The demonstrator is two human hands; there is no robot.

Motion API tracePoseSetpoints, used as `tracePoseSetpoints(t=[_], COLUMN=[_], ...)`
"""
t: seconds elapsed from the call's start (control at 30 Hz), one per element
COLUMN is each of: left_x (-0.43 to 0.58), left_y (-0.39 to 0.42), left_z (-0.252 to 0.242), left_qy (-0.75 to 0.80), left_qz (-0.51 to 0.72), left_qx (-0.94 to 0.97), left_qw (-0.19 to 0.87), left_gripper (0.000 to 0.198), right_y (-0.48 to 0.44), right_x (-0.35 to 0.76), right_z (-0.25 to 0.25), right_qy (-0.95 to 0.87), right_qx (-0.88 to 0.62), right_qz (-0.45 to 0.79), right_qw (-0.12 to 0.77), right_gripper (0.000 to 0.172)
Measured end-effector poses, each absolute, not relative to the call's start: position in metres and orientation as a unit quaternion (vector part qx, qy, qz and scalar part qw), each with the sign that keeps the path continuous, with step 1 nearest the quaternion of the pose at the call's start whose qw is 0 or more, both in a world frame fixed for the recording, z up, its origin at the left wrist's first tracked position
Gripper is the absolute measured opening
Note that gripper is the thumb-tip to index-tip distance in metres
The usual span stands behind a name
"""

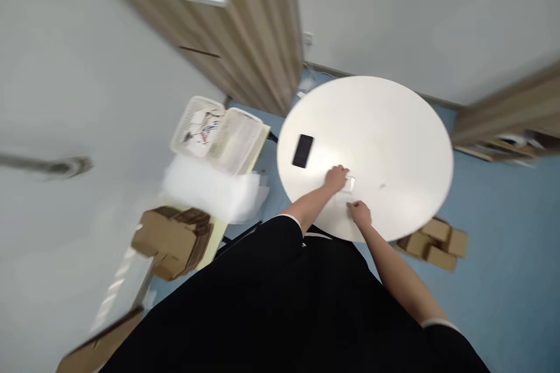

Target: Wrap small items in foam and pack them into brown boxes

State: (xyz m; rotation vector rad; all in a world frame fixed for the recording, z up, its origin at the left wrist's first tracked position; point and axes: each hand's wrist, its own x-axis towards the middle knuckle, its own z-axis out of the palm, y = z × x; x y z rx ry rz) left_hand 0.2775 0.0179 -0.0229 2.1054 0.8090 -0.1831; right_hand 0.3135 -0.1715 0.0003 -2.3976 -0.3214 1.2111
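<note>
On the near part of a round white table (402,134), my two hands work close together. My left hand (336,179) rests with bent fingers against a small pale, shiny-edged piece (350,185); its exact kind is too small to make out. Between the hands lies a faint see-through film (343,199), perhaps a plastic bag. My right hand (361,214), nearer to my body, has its fingers pinched together at the film's right edge. A black phone (303,151) lies flat to the left of my left hand.
White baskets (192,128) stand on a side table at left, beside white wrapping sheets (205,186) and folded cardboard (170,239). A wood-grain cabinet (262,29) rises behind. Small brown boxes (433,243) sit below the table's right edge.
</note>
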Motion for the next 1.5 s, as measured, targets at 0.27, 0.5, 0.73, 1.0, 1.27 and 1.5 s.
tracePoseSetpoints(t=[0.27,0.5,0.73,1.0,1.27,1.5], left_x=[0.136,-0.051,-0.155,-0.153,-0.157,-0.178], left_y=[0.101,0.253,0.397,0.455,0.463,0.430], left_z=[0.024,0.044,0.030,-0.010,-0.012,0.037], left_qy=[0.427,0.616,0.696,0.733,0.738,0.719], left_qz=[0.073,0.169,0.170,0.070,0.089,0.241], left_qx=[0.745,0.629,0.567,0.507,0.426,0.482], left_qw=[0.507,0.443,0.406,0.448,0.517,0.439], left_gripper=[0.021,0.023,0.022,0.028,0.016,0.017], right_y=[-0.010,0.213,0.378,0.459,0.455,0.445], right_x=[0.251,0.126,0.013,-0.019,-0.030,-0.017], right_z=[0.043,0.065,0.054,0.011,0.012,0.028], right_qy=[-0.342,-0.464,-0.621,-0.700,-0.665,-0.594], right_qx=[-0.774,-0.714,-0.680,-0.654,-0.673,-0.679], right_qz=[0.474,0.471,0.370,0.273,0.303,0.387], right_qw=[0.242,0.231,0.121,-0.091,-0.112,0.190], right_gripper=[0.029,0.018,0.023,0.029,0.038,0.043])
